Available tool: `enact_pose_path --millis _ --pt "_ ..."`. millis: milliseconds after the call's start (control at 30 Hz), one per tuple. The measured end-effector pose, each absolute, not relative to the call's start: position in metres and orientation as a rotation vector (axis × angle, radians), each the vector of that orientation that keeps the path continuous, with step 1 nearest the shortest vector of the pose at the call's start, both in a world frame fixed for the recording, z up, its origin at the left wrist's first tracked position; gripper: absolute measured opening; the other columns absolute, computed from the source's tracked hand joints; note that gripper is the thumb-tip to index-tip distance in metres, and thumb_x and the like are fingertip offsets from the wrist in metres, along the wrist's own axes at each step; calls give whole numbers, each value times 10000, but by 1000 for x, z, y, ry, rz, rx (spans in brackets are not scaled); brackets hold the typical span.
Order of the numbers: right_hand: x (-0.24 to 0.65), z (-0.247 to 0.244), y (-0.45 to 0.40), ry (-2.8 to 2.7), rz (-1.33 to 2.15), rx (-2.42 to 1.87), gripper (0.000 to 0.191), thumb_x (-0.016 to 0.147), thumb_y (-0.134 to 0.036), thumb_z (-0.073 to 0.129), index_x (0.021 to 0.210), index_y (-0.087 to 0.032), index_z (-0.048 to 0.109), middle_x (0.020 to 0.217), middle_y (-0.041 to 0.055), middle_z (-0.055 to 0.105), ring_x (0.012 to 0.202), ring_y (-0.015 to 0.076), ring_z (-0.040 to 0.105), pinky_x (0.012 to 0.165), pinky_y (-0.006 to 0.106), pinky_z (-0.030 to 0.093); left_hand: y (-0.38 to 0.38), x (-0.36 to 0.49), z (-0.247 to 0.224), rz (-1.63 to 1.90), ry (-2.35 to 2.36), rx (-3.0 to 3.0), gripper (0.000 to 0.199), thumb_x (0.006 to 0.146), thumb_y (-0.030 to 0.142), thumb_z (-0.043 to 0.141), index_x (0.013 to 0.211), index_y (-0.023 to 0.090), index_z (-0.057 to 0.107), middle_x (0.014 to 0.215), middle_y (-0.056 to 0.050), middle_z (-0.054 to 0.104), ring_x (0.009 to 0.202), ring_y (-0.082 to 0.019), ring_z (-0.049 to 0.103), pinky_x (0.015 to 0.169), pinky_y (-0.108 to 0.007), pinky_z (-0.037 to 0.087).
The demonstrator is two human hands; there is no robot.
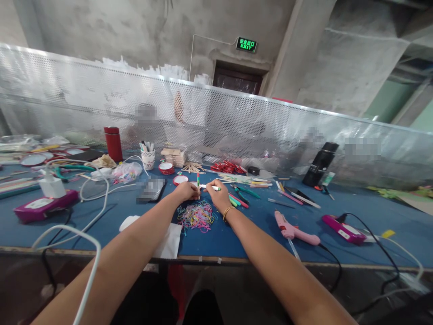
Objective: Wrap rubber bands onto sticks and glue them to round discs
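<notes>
My left hand (188,192) pinches a thin upright stick (198,179) with green and red bands. In my right hand (217,194) is a white marker (215,188) with a green end, its tip touching or close to the stick. Just below both hands lies a tangled pile of colourful elastic bands (197,216). Green and red markers (238,201) rest right of my right hand. Beneath my left forearm is a white cloth or paper (172,241).
A phone (151,190), a cup of markers (148,159) and a red bottle (112,144) stand or lie to the left. At right are a pink glue gun (294,231), a purple power strip (343,229) and a black bottle (320,164). White cables cross the left side.
</notes>
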State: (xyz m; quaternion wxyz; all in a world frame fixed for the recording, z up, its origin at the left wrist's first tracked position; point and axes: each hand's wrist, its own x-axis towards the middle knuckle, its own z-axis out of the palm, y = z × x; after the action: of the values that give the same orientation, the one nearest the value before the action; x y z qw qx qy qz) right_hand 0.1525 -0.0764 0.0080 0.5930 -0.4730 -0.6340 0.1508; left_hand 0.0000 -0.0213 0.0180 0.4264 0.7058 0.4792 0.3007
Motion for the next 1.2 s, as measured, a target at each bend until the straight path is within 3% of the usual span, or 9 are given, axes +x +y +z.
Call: enact_pose_path --millis 633,1200 --pt "157 3 -70 -1469 333 -1144 152 752 -327 477 680 -211 544 689 -12 667 649 159 564 632 257 405 -24 3 20 756 1195 1702 110 655 147 666 549 129 641 458 20 556 460 -73 496 494 -178 401" --pt "155 6 -73 -1465 346 -1139 137 756 -312 479 688 -210 540 682 -15 664 629 152 551 626 251 398 -20 2 17 769 1200 1679 103 605 178 726 562 124 650 459 17 565 466 -79 514 506 -183 423"
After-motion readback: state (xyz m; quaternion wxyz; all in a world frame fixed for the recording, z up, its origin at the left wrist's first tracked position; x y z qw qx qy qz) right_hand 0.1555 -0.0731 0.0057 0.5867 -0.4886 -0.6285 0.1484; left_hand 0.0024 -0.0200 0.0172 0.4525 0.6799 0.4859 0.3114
